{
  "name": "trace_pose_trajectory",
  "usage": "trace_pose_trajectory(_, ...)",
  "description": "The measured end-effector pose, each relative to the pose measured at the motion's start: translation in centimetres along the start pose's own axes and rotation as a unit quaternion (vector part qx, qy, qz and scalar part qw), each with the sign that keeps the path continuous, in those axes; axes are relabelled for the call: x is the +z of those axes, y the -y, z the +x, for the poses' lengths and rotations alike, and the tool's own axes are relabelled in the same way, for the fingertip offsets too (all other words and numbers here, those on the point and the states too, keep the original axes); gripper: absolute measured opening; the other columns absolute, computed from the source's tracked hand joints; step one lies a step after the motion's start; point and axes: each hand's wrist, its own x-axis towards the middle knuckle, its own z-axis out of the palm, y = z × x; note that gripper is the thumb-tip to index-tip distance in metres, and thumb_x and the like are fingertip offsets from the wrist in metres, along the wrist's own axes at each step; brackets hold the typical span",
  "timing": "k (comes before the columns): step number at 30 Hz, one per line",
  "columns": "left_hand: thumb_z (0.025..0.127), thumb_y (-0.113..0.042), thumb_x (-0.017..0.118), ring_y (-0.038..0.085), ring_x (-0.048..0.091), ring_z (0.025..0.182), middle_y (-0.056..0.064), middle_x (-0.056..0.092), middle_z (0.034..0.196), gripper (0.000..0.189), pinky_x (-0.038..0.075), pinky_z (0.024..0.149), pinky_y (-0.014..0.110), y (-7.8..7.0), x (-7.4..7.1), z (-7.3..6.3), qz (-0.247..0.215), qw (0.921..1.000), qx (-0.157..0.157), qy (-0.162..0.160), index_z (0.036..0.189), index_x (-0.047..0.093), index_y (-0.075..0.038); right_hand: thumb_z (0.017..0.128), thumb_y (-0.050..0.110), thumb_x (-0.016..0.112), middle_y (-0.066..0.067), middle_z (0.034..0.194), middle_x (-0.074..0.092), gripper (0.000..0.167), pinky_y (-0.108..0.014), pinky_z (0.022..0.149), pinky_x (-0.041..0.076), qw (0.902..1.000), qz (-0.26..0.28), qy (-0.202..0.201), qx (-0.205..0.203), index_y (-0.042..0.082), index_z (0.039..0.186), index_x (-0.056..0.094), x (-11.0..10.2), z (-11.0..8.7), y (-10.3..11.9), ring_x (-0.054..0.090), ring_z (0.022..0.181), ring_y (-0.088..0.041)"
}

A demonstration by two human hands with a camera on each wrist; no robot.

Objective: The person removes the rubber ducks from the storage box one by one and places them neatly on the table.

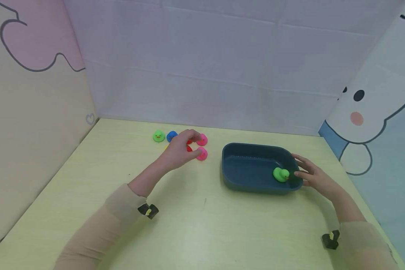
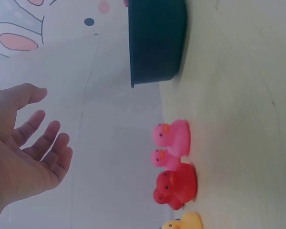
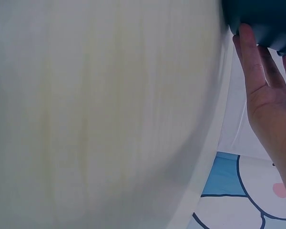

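Note:
My left hand (image 1: 180, 150) hovers over a group of small rubber ducks, thumb and fingers apart with nothing between them. Just past its thumb is a pink duck (image 1: 202, 153), with a second pink duck (image 1: 201, 140) behind. A red duck (image 2: 177, 182) and a yellow duck (image 2: 188, 222) appear in the left wrist view. My right hand (image 1: 318, 182) holds the right end of a dark teal tub (image 1: 249, 187), with a digit over the rim and other fingers along the outer wall (image 3: 264, 31). Inside the tub, near that end, sits a green duck (image 1: 281, 174).
Beyond my left hand, a green duck (image 1: 158, 136) and a blue duck (image 1: 171, 135) stand on the pale wooden table (image 1: 202, 225). A plain cloth backdrop (image 1: 206, 75) closes off the back, and printed panels flank both sides.

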Motion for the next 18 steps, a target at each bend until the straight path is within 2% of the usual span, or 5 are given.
trace_pose_trajectory(4,0.085,-0.018,0.070,0.019,0.052,0.106,0.003,0.058,0.112,0.037,0.048,0.089,0.037,-0.7,1.2,0.2,-0.013,0.9996,0.019,-0.015,0.117,0.056,-0.008,0.098,0.027,0.050,-0.024,0.155,0.008,0.068,-0.025,0.084,0.050,1.0000,0.001,0.000,-0.001,0.027,0.152,0.009,0.0,0.0,0.0,0.014,0.137,-0.050)
trace_pose_trajectory(10,0.084,-0.022,0.071,0.015,0.053,0.107,0.000,0.058,0.115,0.037,0.050,0.089,0.034,-1.9,3.3,0.5,-0.027,0.9994,0.013,-0.017,0.117,0.056,-0.014,0.099,0.027,0.050,-0.024,0.155,0.008,0.069,-0.025,0.084,0.050,1.0000,0.003,0.001,0.002,0.028,0.153,0.007,0.1,0.0,0.1,0.014,0.137,-0.050)
trace_pose_trajectory(15,0.083,-0.022,0.073,0.014,0.052,0.105,-0.001,0.059,0.112,0.038,0.049,0.085,0.032,-2.9,5.1,1.0,-0.034,0.9988,0.029,-0.020,0.117,0.057,-0.015,0.099,0.028,0.049,-0.024,0.155,0.008,0.069,-0.024,0.084,0.050,1.0000,0.001,0.001,0.004,0.027,0.153,0.006,0.1,0.0,0.1,0.013,0.137,-0.049)
trace_pose_trajectory(18,0.083,-0.022,0.073,0.018,0.053,0.107,0.001,0.059,0.114,0.040,0.050,0.087,0.035,-3.6,6.0,1.5,-0.051,0.9979,0.039,-0.013,0.118,0.056,-0.013,0.099,0.028,0.049,-0.024,0.155,0.008,0.069,-0.025,0.084,0.051,1.0000,-0.002,0.001,0.005,0.027,0.153,0.006,0.0,0.0,0.1,0.013,0.137,-0.049)
